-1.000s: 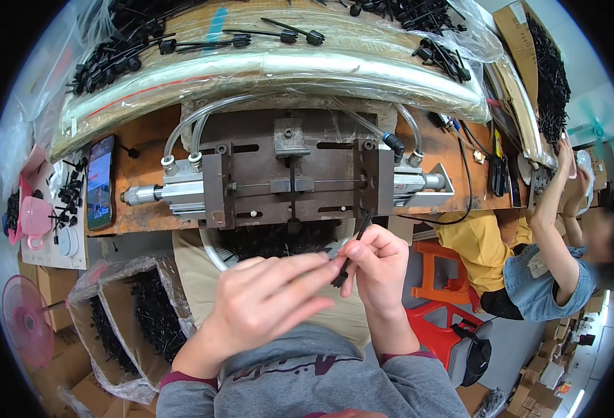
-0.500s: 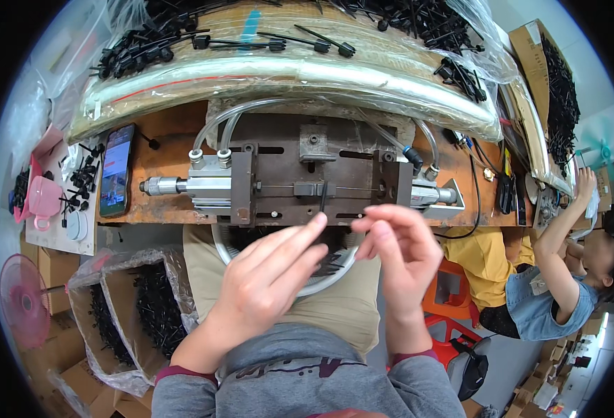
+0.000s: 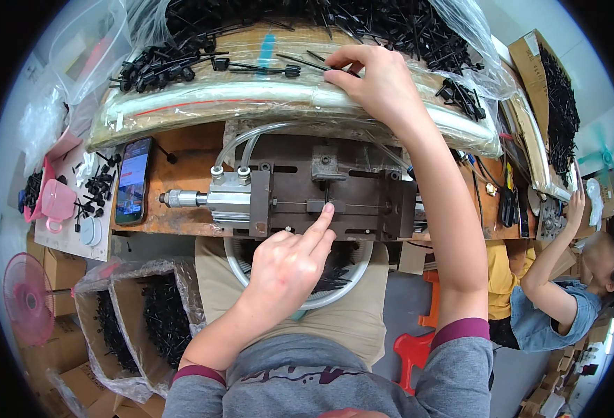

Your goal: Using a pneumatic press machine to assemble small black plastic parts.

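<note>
Lying at left: a phone [image 3: 134,182] on the orange-brown bench [image 3: 161,212]; both sit farther right and lower in view than 0.5 s ago.
Left cylinder [image 3: 229,207]: silver, 2 clear hoses [image 3: 236,148] attached, beside the brown fixture [image 3: 289,188].
Left hand [image 3: 286,268]: index finger extended, its tip now up at the central block [image 3: 314,206]; other fingers curled. Thumb hidden; cannot tell whether it grips.
Black stem [image 3: 326,189]: shows past that fingertip, towards the metal bracket [image 3: 325,167]; its remainder is hidden.
Tub [image 3: 314,304]: below the fixture, holding black pieces, its right rim now uncovered.
Right hand [image 3: 376,80]: moved from the fixture's front to the plastic-wrapped ledge [image 3: 251,94], fingers bent over stemmed pieces [image 3: 301,62]; cannot tell whether any is gripped.
Right forearm [image 3: 446,209]: now covers most of the right cylinder.
Co-worker's hand [image 3: 576,207]: raised, far right.
</note>
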{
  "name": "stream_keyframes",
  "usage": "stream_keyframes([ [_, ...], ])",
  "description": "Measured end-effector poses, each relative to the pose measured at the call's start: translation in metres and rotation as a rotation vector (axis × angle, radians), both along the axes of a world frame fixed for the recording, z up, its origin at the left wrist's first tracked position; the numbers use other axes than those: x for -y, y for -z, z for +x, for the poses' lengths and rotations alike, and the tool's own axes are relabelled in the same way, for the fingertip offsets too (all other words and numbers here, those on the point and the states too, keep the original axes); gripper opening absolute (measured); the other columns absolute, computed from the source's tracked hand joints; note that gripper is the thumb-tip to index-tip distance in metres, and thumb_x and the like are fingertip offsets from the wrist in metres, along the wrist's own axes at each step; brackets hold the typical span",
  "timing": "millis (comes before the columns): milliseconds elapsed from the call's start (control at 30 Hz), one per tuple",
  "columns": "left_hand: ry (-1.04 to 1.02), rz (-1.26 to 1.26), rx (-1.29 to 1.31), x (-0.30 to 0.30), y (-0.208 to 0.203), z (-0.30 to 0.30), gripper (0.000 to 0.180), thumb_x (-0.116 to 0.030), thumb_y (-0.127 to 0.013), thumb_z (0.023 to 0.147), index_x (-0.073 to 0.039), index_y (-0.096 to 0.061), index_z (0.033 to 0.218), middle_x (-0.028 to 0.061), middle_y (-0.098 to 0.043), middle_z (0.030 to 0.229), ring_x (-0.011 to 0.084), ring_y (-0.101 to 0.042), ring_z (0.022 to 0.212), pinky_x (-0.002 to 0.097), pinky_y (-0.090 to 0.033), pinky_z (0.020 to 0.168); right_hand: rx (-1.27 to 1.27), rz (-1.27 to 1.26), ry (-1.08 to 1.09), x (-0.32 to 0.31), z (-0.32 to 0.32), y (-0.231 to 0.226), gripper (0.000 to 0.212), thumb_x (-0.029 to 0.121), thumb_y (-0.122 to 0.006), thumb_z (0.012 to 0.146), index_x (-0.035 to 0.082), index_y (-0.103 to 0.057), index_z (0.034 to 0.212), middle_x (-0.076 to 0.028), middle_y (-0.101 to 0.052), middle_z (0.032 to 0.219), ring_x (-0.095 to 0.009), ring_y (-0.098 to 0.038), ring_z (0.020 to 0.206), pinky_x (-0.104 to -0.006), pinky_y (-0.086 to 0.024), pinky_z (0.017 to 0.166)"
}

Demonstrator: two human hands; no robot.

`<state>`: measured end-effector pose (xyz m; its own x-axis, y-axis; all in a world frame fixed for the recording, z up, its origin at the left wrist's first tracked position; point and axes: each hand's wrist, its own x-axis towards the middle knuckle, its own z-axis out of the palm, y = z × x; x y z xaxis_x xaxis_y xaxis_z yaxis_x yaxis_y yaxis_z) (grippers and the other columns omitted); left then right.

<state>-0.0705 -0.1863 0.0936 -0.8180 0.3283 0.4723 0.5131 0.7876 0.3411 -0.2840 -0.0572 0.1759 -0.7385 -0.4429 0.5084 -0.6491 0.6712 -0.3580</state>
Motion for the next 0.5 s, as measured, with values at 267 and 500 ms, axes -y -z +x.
stream_keyframes([
  [267,0.011,0.023,0.023,0.0,0.002,-0.001,0.023,-0.006,-0.077,0.071,-0.003,-0.069,0.093,0.0125,-0.065,0.128,0.0215,-0.062,0.059,0.0298,-0.052,0.059,-0.161,-0.297,0.047,-0.027,0.029,0.001,0.018,0.014,-0.071,0.076,0.001,-0.071,0.088,-0.012,-0.072,0.084,-0.023,-0.07,0.077,-0.0331,-0.054,0.073],
  [500,0.103,1.13,0.512,0.004,-0.004,0.012,0.027,-0.014,-0.062,0.096,0.003,-0.066,0.116,0.016,-0.066,0.124,0.0168,-0.069,0.086,0.0274,-0.055,0.079,-0.382,-0.243,-0.174,-0.027,0.153,0.032,0.032,-0.008,-0.076,0.068,0.0,-0.069,0.099,-0.014,-0.072,0.097,-0.027,-0.07,0.085,-0.0344,-0.055,0.073],
])
